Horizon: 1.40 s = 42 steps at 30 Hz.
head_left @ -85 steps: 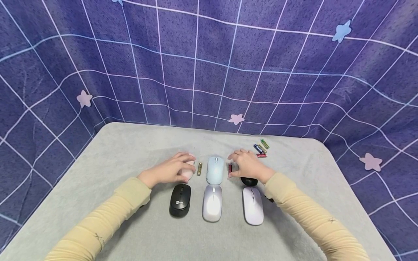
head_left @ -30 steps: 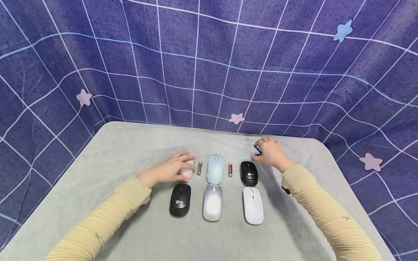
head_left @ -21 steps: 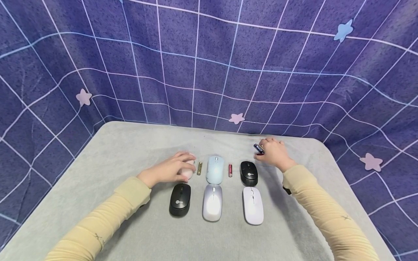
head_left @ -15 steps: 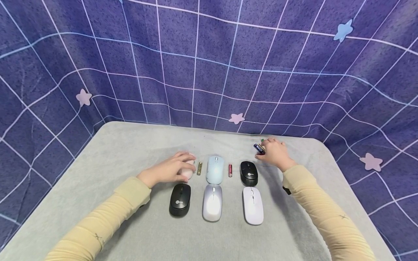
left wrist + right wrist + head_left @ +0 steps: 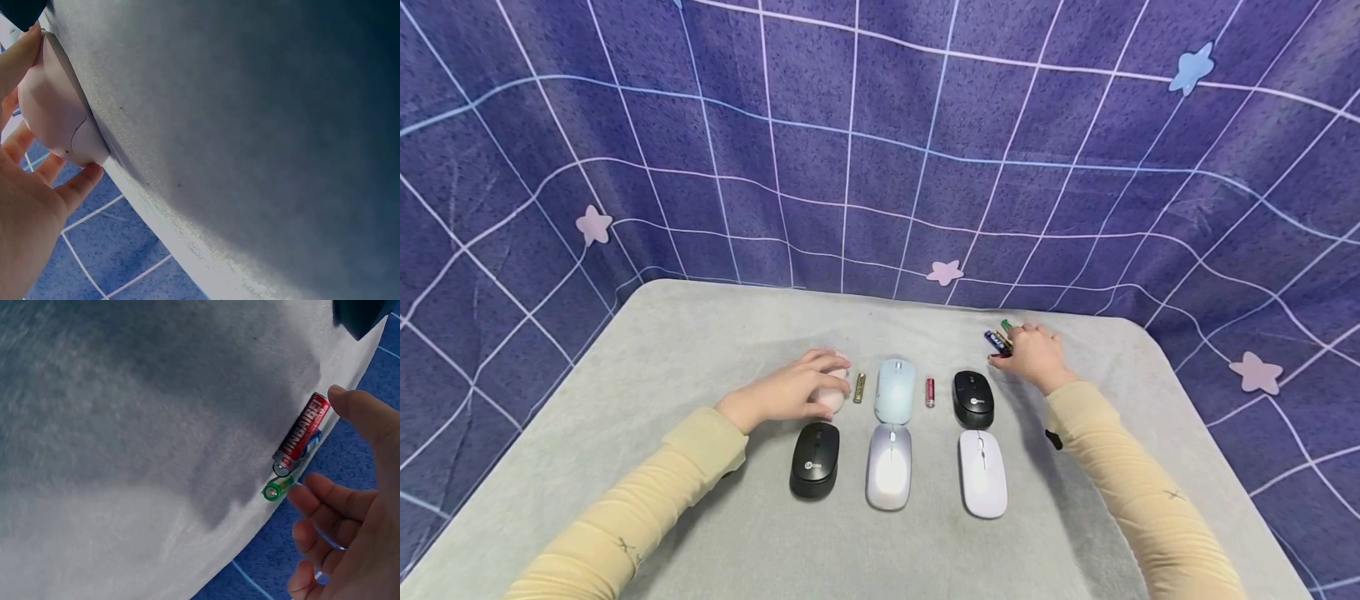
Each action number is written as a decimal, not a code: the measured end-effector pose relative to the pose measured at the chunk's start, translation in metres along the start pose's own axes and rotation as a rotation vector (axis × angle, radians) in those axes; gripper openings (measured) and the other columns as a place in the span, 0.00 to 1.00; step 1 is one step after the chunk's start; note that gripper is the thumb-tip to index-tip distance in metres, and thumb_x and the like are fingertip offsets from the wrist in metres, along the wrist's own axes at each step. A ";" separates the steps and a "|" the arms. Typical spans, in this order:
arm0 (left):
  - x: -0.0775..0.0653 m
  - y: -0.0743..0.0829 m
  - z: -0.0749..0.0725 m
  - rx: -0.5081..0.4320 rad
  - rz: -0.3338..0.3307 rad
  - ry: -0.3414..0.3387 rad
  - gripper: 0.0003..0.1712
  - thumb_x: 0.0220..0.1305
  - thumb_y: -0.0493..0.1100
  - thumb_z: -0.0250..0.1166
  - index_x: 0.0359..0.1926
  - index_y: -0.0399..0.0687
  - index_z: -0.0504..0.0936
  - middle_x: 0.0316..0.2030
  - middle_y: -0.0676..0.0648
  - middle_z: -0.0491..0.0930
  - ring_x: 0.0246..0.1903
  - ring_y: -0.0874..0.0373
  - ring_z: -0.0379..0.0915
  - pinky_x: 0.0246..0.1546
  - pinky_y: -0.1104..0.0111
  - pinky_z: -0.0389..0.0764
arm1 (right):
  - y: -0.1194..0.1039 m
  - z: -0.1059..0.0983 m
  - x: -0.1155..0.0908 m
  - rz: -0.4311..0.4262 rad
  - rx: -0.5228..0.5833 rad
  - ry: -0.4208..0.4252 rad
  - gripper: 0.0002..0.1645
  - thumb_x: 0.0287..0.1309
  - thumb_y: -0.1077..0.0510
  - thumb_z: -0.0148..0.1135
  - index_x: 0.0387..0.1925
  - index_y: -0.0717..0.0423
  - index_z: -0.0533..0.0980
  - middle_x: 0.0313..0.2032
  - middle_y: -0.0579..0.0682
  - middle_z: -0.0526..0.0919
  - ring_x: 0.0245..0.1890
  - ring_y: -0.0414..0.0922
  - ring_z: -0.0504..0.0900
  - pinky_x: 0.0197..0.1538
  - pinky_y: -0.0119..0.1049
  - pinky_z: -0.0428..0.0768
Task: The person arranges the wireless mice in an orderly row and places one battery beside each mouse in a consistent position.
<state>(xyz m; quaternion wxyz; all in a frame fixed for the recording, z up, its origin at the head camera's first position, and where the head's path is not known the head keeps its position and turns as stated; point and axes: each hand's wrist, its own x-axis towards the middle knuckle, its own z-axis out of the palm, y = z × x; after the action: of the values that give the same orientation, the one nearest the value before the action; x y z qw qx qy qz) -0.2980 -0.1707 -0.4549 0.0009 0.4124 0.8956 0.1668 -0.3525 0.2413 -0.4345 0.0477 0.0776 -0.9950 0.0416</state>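
My left hand point(image 5: 801, 385) holds a pale pink-white computer mouse point(image 5: 53, 100), its thumb and fingers round the mouse's sides in the left wrist view. At the back right, my right hand point(image 5: 1036, 357) is over a small group of batteries. Its thumb is at one end of a red battery point(image 5: 303, 432) in the right wrist view, and the fingers are spread near a green battery point(image 5: 275, 489). A blue battery point(image 5: 995, 341) shows beside the fingertips. A gold battery point(image 5: 859, 388) lies right of the left hand, and another red battery point(image 5: 930, 392) right of a light-blue mouse point(image 5: 895, 392).
Below the light-blue mouse lies a silver mouse point(image 5: 889, 468). One black mouse point(image 5: 815, 460) is at its left; another black mouse point(image 5: 973, 398) and a white mouse point(image 5: 982, 473) are on the right. A grey cloth covers the table point(image 5: 715, 533); a blue curtain point(image 5: 865, 150) hangs behind.
My right hand has left the red battery beside the light-blue mouse and moved right and back to the battery group. Lately it has shifted slightly, uncovering the green battery's end. My left hand stays put.
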 end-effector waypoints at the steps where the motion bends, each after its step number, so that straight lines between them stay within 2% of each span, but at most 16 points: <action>1: 0.000 0.000 0.000 -0.003 -0.001 0.001 0.22 0.48 0.51 0.73 0.46 0.56 0.82 0.63 0.45 0.68 0.67 0.42 0.53 0.68 0.49 0.56 | 0.000 0.001 0.000 0.011 0.004 -0.004 0.37 0.44 0.36 0.68 0.43 0.63 0.76 0.45 0.63 0.78 0.45 0.60 0.73 0.50 0.62 0.67; 16: -0.001 0.002 -0.001 -0.005 -0.007 -0.002 0.21 0.49 0.50 0.72 0.47 0.56 0.82 0.63 0.46 0.68 0.67 0.43 0.53 0.68 0.49 0.56 | -0.004 0.007 -0.001 0.171 0.013 -0.064 0.44 0.44 0.28 0.61 0.36 0.69 0.77 0.38 0.65 0.78 0.42 0.62 0.75 0.48 0.62 0.69; 22: -0.002 0.003 -0.001 0.001 -0.008 -0.003 0.21 0.49 0.50 0.72 0.47 0.56 0.82 0.63 0.46 0.68 0.67 0.42 0.53 0.68 0.49 0.56 | -0.005 0.009 0.000 0.186 0.010 -0.077 0.43 0.45 0.28 0.61 0.35 0.68 0.76 0.37 0.65 0.78 0.41 0.61 0.75 0.47 0.61 0.69; 36: -0.002 0.004 -0.002 -0.006 0.015 0.026 0.22 0.46 0.49 0.73 0.46 0.53 0.82 0.62 0.43 0.69 0.66 0.39 0.54 0.67 0.46 0.56 | 0.001 0.013 0.005 0.189 0.054 -0.059 0.35 0.46 0.36 0.61 0.33 0.67 0.75 0.35 0.65 0.79 0.37 0.60 0.77 0.43 0.59 0.72; 42: 0.000 0.003 -0.002 -0.006 0.000 0.001 0.22 0.48 0.50 0.73 0.47 0.54 0.82 0.63 0.43 0.68 0.66 0.40 0.53 0.68 0.46 0.55 | 0.003 0.010 0.003 0.168 0.065 -0.073 0.33 0.45 0.38 0.62 0.34 0.66 0.75 0.36 0.65 0.80 0.38 0.60 0.77 0.44 0.59 0.71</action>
<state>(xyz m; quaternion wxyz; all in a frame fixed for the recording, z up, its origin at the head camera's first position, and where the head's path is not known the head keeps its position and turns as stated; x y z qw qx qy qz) -0.2960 -0.1700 -0.4517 0.0017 0.4125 0.8950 0.1697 -0.3571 0.2433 -0.4446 0.0053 -0.0034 -0.9972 0.0750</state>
